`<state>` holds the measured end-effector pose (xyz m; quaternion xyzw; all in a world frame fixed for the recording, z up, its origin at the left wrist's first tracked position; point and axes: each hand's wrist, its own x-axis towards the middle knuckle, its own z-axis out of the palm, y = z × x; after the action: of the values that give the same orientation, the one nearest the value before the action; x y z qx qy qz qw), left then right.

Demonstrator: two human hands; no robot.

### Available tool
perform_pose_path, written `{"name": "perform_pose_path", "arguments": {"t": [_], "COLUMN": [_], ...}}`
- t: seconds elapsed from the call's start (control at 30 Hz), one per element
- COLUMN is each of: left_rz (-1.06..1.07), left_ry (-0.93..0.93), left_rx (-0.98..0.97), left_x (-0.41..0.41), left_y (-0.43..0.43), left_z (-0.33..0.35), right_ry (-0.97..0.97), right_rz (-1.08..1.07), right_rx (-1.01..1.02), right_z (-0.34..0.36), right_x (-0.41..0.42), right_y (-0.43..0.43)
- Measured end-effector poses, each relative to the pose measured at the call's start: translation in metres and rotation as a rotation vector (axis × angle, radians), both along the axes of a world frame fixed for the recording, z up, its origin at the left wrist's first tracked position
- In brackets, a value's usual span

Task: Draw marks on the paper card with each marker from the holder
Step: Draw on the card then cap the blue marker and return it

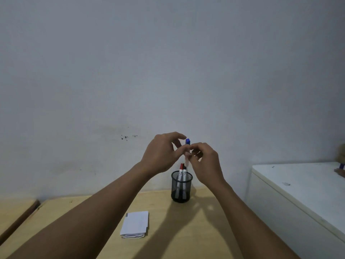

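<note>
A blue-capped marker point(187, 144) is held upright in the air above the black mesh holder point(181, 187). My left hand point(160, 152) and my right hand point(204, 161) both pinch its white barrel, fingers meeting just under the blue cap. Two markers stay in the holder: a red-capped one point(180, 170) and a dark-capped one point(184, 171). The white paper card point(136, 224) lies on the wooden table in front of the holder, to its left, with two short black marks at its top left corner.
The wooden table point(201, 230) ends at the grey wall behind the holder. A white cabinet top point(298, 184) stands to the right, with small objects at its far right edge. A second wooden surface point(13, 214) adjoins the table on the left.
</note>
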<state>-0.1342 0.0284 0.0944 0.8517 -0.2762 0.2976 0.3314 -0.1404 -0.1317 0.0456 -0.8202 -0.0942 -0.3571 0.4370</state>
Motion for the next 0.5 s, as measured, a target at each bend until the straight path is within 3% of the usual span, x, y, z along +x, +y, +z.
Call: {"name": "perform_pose_path", "arguments": {"t": [0.23, 0.5], "left_rz": [0.052, 0.124], "left_ry": [0.297, 0.463], "left_rx": [-0.104, -0.024], "left_x": [0.078, 0.13], "left_y": [-0.014, -0.041], "left_z": [-0.06, -0.131], "right_ry": [0.074, 0.165], "right_rz": [0.009, -0.019], "right_rx": [0.098, -0.106], "right_z": [-0.02, -0.069], "right_x": [0.055, 0.11], "right_y": [-0.027, -0.046]}}
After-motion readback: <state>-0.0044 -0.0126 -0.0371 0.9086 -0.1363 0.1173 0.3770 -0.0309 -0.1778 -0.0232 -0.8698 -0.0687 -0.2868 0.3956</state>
